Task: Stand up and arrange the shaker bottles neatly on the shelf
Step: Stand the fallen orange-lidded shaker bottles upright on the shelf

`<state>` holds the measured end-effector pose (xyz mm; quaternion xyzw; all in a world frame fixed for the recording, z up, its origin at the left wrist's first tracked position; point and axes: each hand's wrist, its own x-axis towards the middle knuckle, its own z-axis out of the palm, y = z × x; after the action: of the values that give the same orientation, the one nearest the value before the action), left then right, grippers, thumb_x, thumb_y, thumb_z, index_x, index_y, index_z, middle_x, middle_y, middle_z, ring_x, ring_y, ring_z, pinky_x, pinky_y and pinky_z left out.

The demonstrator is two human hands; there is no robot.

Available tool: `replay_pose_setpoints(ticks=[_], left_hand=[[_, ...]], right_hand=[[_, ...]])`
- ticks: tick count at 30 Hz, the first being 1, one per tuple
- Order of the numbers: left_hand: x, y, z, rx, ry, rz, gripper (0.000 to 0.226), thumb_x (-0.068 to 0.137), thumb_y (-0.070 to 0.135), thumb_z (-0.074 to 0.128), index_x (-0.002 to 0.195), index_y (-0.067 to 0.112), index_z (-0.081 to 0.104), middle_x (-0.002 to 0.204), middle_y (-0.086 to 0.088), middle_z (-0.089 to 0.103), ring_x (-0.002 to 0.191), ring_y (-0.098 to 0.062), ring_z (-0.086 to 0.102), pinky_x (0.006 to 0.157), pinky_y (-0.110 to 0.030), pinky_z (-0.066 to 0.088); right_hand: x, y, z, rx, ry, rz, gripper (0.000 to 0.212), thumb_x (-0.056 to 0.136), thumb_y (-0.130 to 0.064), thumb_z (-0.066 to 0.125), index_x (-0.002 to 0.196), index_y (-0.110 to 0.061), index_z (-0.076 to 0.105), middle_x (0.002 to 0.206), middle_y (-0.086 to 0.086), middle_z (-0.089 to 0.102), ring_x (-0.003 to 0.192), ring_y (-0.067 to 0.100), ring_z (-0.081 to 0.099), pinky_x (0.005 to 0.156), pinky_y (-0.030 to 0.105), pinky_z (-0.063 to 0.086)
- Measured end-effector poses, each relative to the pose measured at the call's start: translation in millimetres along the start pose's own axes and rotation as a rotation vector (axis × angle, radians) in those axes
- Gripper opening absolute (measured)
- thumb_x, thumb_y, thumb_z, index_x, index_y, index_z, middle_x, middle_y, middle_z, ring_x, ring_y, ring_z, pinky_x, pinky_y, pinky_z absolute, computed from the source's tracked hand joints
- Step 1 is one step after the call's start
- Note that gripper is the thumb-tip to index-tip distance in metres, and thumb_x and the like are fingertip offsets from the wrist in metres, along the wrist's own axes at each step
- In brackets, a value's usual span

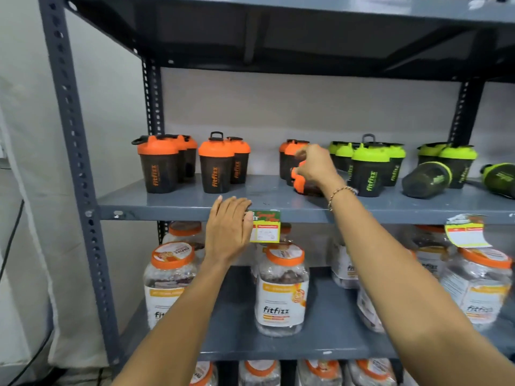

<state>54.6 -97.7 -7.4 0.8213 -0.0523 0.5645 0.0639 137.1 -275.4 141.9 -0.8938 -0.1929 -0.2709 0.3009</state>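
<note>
Orange-lidded shakers (216, 162) at frame centre-left upright. Right hand (316, 165) closed around a tipped orange-lidded shaker (299, 181); left hand (230, 232) open, empty. Two green-lidded shakers (426, 179) at right lie toppled.

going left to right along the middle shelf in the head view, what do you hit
Upright orange-lidded shakers → second orange-lidded group → right hand on a tipped orange-lidded shaker → upright green-lidded shakers → green-lidded shaker lying on its side → another toppled green one at the frame edge.
</note>
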Motion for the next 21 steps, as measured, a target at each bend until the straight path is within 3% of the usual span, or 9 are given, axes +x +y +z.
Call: replay_pose_setpoints(ticks=[2,5,10,14,17,21], left_hand=[[4.6,20.3,9.4,0.003,-0.021,0.011,0.038,0.092,0.027,0.038,0.107,0.008,0.068,0.107,-0.006,0.069,0.105,-0.024,0.063,0.110,-0.040,0.028],[8.4,36.3,21.5,0.081,-0.045,-0.003,0.035,0.092,0.029,0.040,0.107,0.011,0.066,0.108,-0.005,0.067,0.103,-0.025,0.061,0.108,-0.041,0.026],[5.3,32.8,30.1,0.231,-0.055,0.012,0.034,0.092,0.031,0.039,0.105,0.011,0.064,0.107,-0.006,0.065,0.097,-0.027,0.061,0.102,-0.042,0.028],[4.5,32.8,33.5,0.269,-0.041,0.014,0.034,0.093,0.031,0.040,0.107,0.011,0.063,0.108,-0.007,0.064,0.098,-0.027,0.059,0.100,-0.042,0.030],[4.0,32.3,35.1,0.278,-0.033,0.009,0.034,0.093,0.031,0.040,0.108,0.011,0.063,0.109,-0.007,0.064,0.099,-0.026,0.058,0.100,-0.042,0.030],[3.6,33.5,35.5,0.265,-0.008,0.010,0.033,0.093,0.031,0.040,0.108,0.011,0.062,0.109,-0.007,0.064,0.098,-0.026,0.057,0.099,-0.042,0.031]], right_hand=[[3.7,23.5,-26.1,-0.118,-0.019,0.012,0.042,0.079,0.000,0.067,0.121,-0.001,0.063,0.127,0.019,0.064,0.121,0.030,0.058,0.101,0.033,0.044],[12.6,54.0,-48.5,-0.305,-0.237,0.060,0.045,0.076,-0.007,0.074,0.117,0.006,0.060,0.121,0.023,0.064,0.111,0.035,0.062,0.089,0.035,0.051],[20.8,78.3,-54.5,-0.399,-0.473,0.057,0.074,0.078,-0.021,0.076,0.137,0.001,0.037,0.145,0.017,0.044,0.129,0.034,0.047,0.104,0.042,0.043],[27.0,84.8,-50.6,-0.439,-0.531,0.028,0.064,0.072,-0.027,0.081,0.122,0.000,0.051,0.127,0.016,0.058,0.109,0.033,0.057,0.093,0.040,0.049],[28.4,82.5,-50.3,-0.382,-0.572,0.035,0.073,0.063,-0.034,0.086,0.120,-0.001,0.056,0.117,0.011,0.061,0.106,0.032,0.059,0.094,0.042,0.051],[24.5,77.2,-51.8,-0.027,-0.612,0.090,0.060,0.061,-0.030,0.087,0.108,-0.001,0.064,0.096,0.008,0.066,0.083,0.021,0.061,0.074,0.030,0.055]])
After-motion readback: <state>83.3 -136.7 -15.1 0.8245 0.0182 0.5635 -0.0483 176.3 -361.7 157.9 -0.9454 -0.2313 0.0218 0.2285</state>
